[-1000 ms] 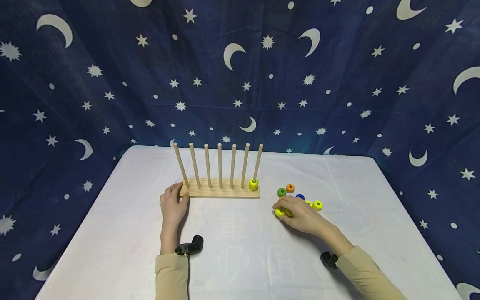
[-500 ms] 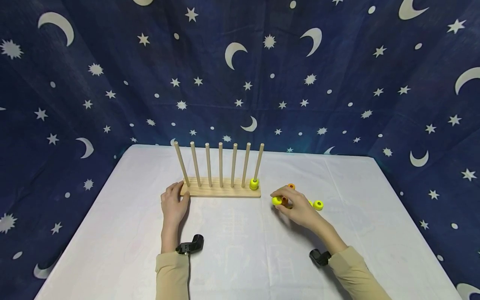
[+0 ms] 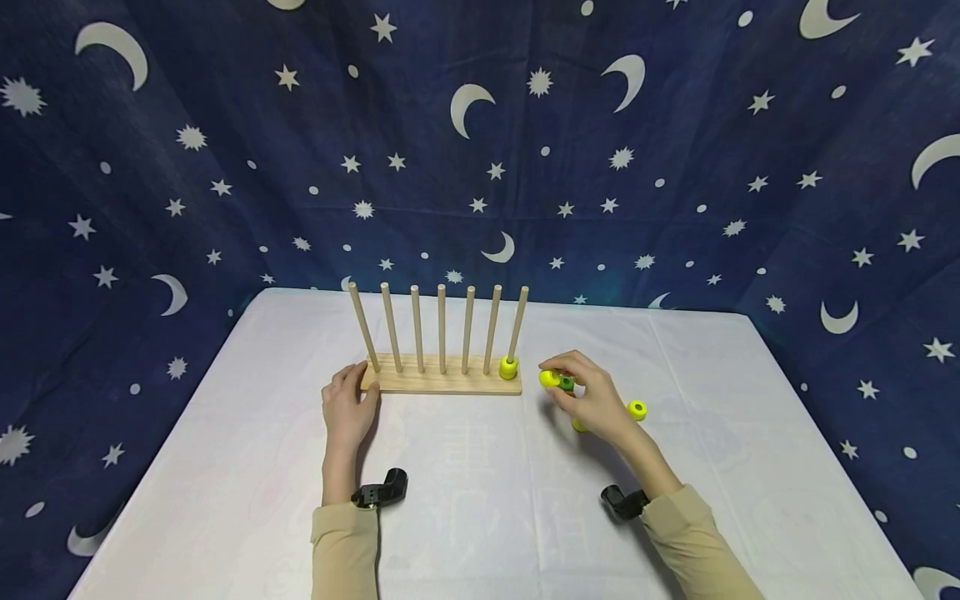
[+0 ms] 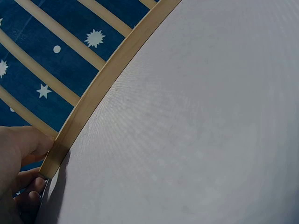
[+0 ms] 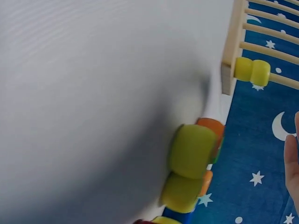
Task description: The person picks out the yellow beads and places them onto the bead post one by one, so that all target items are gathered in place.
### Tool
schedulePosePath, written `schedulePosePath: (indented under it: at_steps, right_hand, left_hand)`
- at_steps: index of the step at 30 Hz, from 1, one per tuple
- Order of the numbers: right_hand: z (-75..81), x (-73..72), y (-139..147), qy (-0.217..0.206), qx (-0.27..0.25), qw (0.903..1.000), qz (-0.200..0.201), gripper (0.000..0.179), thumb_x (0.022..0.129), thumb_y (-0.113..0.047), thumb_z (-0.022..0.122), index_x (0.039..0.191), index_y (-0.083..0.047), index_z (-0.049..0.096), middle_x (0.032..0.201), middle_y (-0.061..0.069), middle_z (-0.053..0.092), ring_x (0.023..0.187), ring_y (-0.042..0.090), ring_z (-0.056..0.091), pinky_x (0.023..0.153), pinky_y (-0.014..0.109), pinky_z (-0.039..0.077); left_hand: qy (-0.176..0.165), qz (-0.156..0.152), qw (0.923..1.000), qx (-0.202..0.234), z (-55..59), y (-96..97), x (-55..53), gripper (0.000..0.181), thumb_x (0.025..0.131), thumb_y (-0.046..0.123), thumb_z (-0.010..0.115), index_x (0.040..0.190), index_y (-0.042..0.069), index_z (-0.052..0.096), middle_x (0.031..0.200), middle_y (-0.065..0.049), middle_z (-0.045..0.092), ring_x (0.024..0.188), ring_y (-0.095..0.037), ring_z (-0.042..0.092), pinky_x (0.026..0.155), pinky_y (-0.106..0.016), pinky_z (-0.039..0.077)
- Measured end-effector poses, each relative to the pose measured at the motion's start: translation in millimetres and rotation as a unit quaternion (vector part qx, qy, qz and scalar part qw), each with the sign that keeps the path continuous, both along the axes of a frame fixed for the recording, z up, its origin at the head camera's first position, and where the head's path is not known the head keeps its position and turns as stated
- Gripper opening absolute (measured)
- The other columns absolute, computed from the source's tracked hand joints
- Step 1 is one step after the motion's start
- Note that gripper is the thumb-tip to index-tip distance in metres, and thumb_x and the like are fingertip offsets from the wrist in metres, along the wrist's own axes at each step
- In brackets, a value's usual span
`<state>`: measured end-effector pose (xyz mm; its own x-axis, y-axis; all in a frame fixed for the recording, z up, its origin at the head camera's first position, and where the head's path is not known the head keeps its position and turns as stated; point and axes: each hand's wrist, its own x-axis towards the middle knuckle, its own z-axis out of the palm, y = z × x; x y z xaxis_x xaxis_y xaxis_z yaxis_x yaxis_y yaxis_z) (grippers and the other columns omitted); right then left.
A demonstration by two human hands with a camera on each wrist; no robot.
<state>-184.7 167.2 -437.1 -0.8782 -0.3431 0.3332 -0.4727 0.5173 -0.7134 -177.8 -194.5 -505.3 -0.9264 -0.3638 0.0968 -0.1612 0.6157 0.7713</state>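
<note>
A wooden peg rack (image 3: 442,383) stands on the table with several upright dowels along its base. My left hand (image 3: 349,408) grips the rack's left end; in the left wrist view the thumb lies against the base (image 4: 93,93) and the other fingers wrap its end. Two yellow beads (image 3: 508,367) are stacked on the rightmost dowel. Right of the rack, my right hand (image 3: 596,400) pinches a yellow bead (image 3: 550,378) between thumb and fingers, over the table. The right wrist view shows only some fingertips (image 5: 292,163) at its edge; the pinched bead lies outside it.
A green bead (image 3: 567,383) shows just behind the held one. Other yellow beads (image 3: 637,409) lie about the right hand, which hides part of the pile. In the right wrist view the pile includes yellow beads (image 5: 191,150) and an orange bead (image 5: 211,125). A starry cloth hangs behind.
My right hand has picked up a yellow bead from the pile and moved it up and slightly left, toward the rack. The left hand stays on the rack's end.
</note>
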Motion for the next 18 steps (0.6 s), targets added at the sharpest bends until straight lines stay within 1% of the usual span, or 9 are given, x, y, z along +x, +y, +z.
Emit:
schedulePosePath:
  at_steps: [2, 4, 8, 11, 15, 18]
  right_hand:
    - [4.5, -1.1, -2, -0.011, -0.005, 0.9999, -0.011, 0.032, 0.083, -0.004, 0.071, 0.113, -0.014, 0.067, 0.111, -0.001, 0.064, 0.098, 0.015, 0.057, 0.087, 0.053, 0.049]
    - [8.2, -2.8, -4, -0.017, -0.008, 0.9997, -0.018, 0.031, 0.083, -0.005, 0.070, 0.113, -0.014, 0.067, 0.111, -0.001, 0.064, 0.100, 0.014, 0.056, 0.090, 0.053, 0.048]
    - [15.1, -5.3, -7, -0.015, -0.013, 0.9995, -0.026, 0.032, 0.084, -0.005, 0.070, 0.114, -0.014, 0.066, 0.112, -0.002, 0.063, 0.101, 0.014, 0.053, 0.091, 0.040, 0.046]
    - [20.4, -6.0, -9, -0.019, -0.018, 0.9992, -0.029, 0.033, 0.084, -0.006, 0.071, 0.115, -0.016, 0.065, 0.115, -0.003, 0.062, 0.104, 0.014, 0.053, 0.092, 0.037, 0.043]
    - [26.3, -7.3, -10, -0.003, -0.018, 0.9994, -0.030, 0.036, 0.084, -0.007, 0.071, 0.117, -0.018, 0.064, 0.116, -0.002, 0.062, 0.106, 0.015, 0.054, 0.094, 0.041, 0.044]
    - [30.6, -8.4, -12, 0.027, -0.015, 0.9991, -0.029, 0.036, 0.084, -0.007, 0.071, 0.118, -0.015, 0.064, 0.115, 0.000, 0.063, 0.104, 0.016, 0.056, 0.093, 0.040, 0.046]
  left_hand:
    - [-0.001, 0.000, 1.0000, 0.000, -0.1, 0.1, -0.2, 0.050, 0.092, 0.018, 0.055, 0.138, 0.000, 0.047, 0.144, -0.025, 0.041, 0.132, -0.042, 0.031, 0.110, -0.059, 0.021]
    - [-0.002, 0.000, 1.0000, -0.001, 0.0, 0.2, -0.4, 0.050, 0.092, 0.018, 0.056, 0.138, -0.001, 0.047, 0.144, -0.026, 0.041, 0.132, -0.043, 0.031, 0.110, -0.059, 0.020]
    - [-0.003, -0.001, 1.0000, -0.001, 0.6, 0.2, -0.7, 0.050, 0.092, 0.018, 0.056, 0.138, -0.001, 0.047, 0.144, -0.026, 0.041, 0.132, -0.043, 0.031, 0.110, -0.059, 0.020]
    - [-0.003, -0.003, 1.0000, -0.001, 0.6, 0.0, -0.5, 0.050, 0.092, 0.018, 0.055, 0.138, 0.000, 0.047, 0.144, -0.026, 0.041, 0.132, -0.043, 0.031, 0.111, -0.059, 0.020]
    - [-0.002, -0.005, 1.0000, -0.002, 0.7, -0.3, 0.5, 0.051, 0.092, 0.019, 0.055, 0.138, 0.000, 0.047, 0.144, -0.026, 0.041, 0.132, -0.043, 0.031, 0.110, -0.059, 0.021]
    - [-0.004, -0.006, 1.0000, -0.001, 0.7, -0.4, 0.7, 0.050, 0.092, 0.019, 0.055, 0.139, 0.000, 0.047, 0.144, -0.025, 0.040, 0.132, -0.043, 0.030, 0.110, -0.059, 0.021]
